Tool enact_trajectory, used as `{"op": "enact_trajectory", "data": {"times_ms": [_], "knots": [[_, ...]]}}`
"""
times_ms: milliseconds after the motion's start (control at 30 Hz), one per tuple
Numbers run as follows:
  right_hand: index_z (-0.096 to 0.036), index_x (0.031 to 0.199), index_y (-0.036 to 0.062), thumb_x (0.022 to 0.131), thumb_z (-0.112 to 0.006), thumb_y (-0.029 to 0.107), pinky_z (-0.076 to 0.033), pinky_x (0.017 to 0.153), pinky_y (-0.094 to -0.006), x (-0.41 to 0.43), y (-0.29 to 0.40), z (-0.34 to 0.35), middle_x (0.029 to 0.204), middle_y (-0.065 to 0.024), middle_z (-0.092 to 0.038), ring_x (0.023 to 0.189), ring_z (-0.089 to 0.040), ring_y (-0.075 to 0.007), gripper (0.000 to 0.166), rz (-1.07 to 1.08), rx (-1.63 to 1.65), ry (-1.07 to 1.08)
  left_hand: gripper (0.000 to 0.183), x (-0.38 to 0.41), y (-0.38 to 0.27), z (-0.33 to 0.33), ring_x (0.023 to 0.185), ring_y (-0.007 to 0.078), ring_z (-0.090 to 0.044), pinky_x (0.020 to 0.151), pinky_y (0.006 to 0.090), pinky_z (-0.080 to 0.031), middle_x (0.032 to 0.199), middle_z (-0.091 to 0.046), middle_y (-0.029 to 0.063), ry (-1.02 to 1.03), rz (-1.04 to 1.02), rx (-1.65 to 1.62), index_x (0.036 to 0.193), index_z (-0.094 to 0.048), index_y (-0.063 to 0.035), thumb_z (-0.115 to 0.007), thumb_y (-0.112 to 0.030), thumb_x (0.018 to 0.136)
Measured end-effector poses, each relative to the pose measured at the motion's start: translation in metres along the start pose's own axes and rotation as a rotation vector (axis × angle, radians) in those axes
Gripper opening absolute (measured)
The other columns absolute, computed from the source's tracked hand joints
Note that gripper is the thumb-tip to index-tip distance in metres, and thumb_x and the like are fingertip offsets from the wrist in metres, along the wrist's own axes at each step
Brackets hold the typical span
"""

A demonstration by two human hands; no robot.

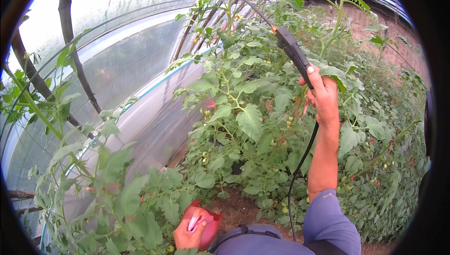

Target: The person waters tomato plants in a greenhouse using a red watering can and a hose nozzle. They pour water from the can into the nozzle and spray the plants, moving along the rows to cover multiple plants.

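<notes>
My right hand [322,91] is raised at the right of the middle, gripping the black handle of a sprayer wand [292,48]. My thumb lies along the top of the handle. From its brass-coloured fitting [274,29] a thin lance [256,10] runs up and left into the top leaves of a tomato plant [228,29]; its tip is hard to make out. A black hose [298,174] hangs from the handle down past my waist. Low in the picture, my left hand [188,232] holds a red plastic bag [212,224] with something whitish at its opening.
Tomato plants [249,121] with green fruit [284,210] and red ties [210,103] crowd the front and right. More leaves [116,184] rise close on the left. A clear plastic film wall [147,128] with poles [74,44] slopes along the left. Bare soil [233,205] shows below.
</notes>
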State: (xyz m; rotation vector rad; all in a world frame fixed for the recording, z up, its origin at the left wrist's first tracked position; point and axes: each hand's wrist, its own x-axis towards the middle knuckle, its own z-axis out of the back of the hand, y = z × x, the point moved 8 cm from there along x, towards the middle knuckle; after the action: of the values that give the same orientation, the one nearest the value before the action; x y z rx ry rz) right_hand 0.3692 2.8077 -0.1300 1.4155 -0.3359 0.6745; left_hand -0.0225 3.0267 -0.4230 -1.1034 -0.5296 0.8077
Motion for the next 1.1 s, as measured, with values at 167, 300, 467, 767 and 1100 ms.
{"op": "enact_trajectory", "data": {"times_ms": [167, 300, 467, 767, 1100], "knots": [[-0.066, 0.132, 0.0037, 0.102, -0.059, 0.037, -0.028, 0.047, -0.0218, 0.004, -0.01, -0.01, 0.077, 0.0013, -0.062, 0.053, -0.037, -0.0005, 0.045, -0.025, 0.008, 0.004, 0.03, 0.0, 0.001, -0.006, 0.064, 0.0104, -0.055, 0.059, 0.0311, -0.048, 0.068, -0.065, 0.0054, 0.014, -0.016, -0.048, 0.081, -0.066, 0.0015, -0.086, -0.022, 0.081], [-0.069, 0.12, 0.0016, 0.102, -0.059, 0.038, -0.026, 0.043, -0.0215, 0.008, -0.017, -0.011, 0.076, 0.0009, -0.063, 0.048, -0.037, -0.0013, 0.042, -0.074, 0.099, 0.004, 0.031, 0.0, 0.0, -0.007, 0.063, 0.0109, -0.055, 0.059, 0.0315, -0.048, 0.068, -0.065, 0.0058, 0.004, -0.035, 0.011, 0.08, -0.066, 0.0011, -0.086, -0.022, 0.08], [-0.065, 0.117, 0.0033, 0.104, -0.047, 0.047, -0.024, 0.035, -0.0225, -0.008, -0.059, 0.0, 0.077, -0.0038, -0.064, 0.043, -0.041, -0.0052, 0.05, -0.348, 0.444, 0.08, 0.031, -0.002, 0.0, -0.007, 0.062, 0.0108, -0.054, 0.058, 0.0316, -0.047, 0.067, -0.064, 0.0055, -0.012, -0.025, 0.057, 0.08, -0.066, 0.0009, -0.086, -0.023, 0.081], [-0.055, 0.13, 0.0044, 0.103, -0.046, 0.048, -0.028, 0.034, -0.0219, -0.02, -0.131, -0.065, 0.091, -0.0074, -0.059, 0.044, -0.04, -0.007, 0.052, -0.573, 1.24, 0.233, 0.032, -0.008, -0.012, -0.012, 0.063, 0.0092, -0.053, 0.058, 0.0294, -0.046, 0.067, -0.063, 0.0035, -0.033, -0.027, 0.03, 0.081, -0.066, 0.0005, -0.086, -0.025, 0.082], [-0.058, 0.131, 0.0094, 0.104, -0.046, 0.045, -0.027, 0.035, -0.0222, -0.001, -0.148, -0.084, 0.093, -0.0081, -0.061, 0.045, -0.041, -0.0079, 0.046, -0.576, 1.303, 0.298, 0.029, -0.02, -0.017, -0.038, 0.065, 0.0076, -0.054, 0.059, 0.0285, -0.048, 0.07, -0.065, 0.0022, -0.087, 0.029, 0.109, 0.082, -0.066, 0.0001, -0.085, -0.022, 0.083]]}}
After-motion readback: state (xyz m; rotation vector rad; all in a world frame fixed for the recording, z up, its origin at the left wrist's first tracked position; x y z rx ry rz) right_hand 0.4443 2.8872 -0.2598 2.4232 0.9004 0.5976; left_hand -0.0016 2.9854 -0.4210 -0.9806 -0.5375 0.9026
